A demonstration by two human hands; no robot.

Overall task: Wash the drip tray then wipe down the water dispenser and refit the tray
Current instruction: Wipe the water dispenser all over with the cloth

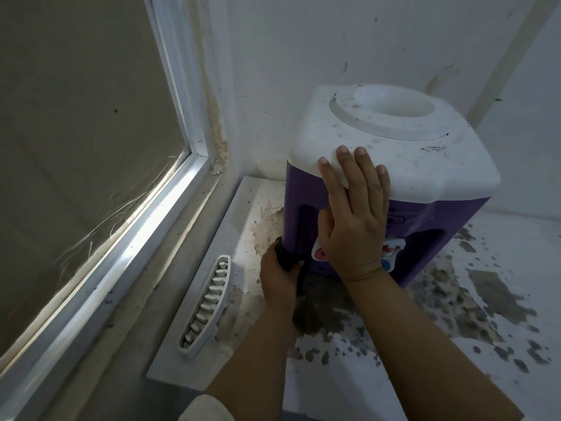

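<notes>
Two bare arms reaching in from the bottom edge. Left hand (280, 268) low down, curled tight round a dark cloth (288, 258) and pushing it on the lower left corner of the dispenser (303, 192). Bit of cloth hanging down under the fist. Right hand (353, 214) flat and spread, fingers straight, pressed on the front edge of the white top, palm over the purple front. Dispenser standing upright on the bench (394, 375), near the wall corner, purple body, white top with a round hole and black specks. Pink and blue taps (391, 249) peeking out beside the right wrist. Tray (206, 305) off the dispenser, lying on the bench to the left, grey and long with little teeth in a row, just beside the window (91, 147). Bench white but spotty, paint peeled off in dark patches on the right and brown marks by the dispenser's left side. Wall (303, 41) behind, white with stains.
</notes>
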